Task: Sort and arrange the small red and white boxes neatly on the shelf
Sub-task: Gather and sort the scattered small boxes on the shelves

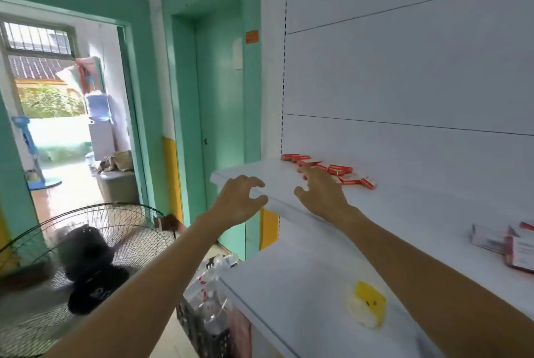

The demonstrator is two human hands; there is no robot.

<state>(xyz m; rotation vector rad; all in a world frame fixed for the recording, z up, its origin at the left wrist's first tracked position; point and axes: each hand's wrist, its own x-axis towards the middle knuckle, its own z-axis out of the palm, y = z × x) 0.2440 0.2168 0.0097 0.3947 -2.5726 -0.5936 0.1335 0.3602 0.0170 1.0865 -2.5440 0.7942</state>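
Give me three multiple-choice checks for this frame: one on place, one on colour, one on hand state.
1. Where do the small red and white boxes lie?
A. upper shelf
B. floor
C. inside the fan

2. What colour is the sponge on the lower shelf?
A. blue
B. yellow and white
C. black

3. What is the left hand doing?
A. holding a box
B. open, fingers spread
C. gripping the fan

Answers:
1 A, they sit scattered on the upper shelf by the right hand.
2 B, yellow top, white underside.
3 B, nothing is in its grip.
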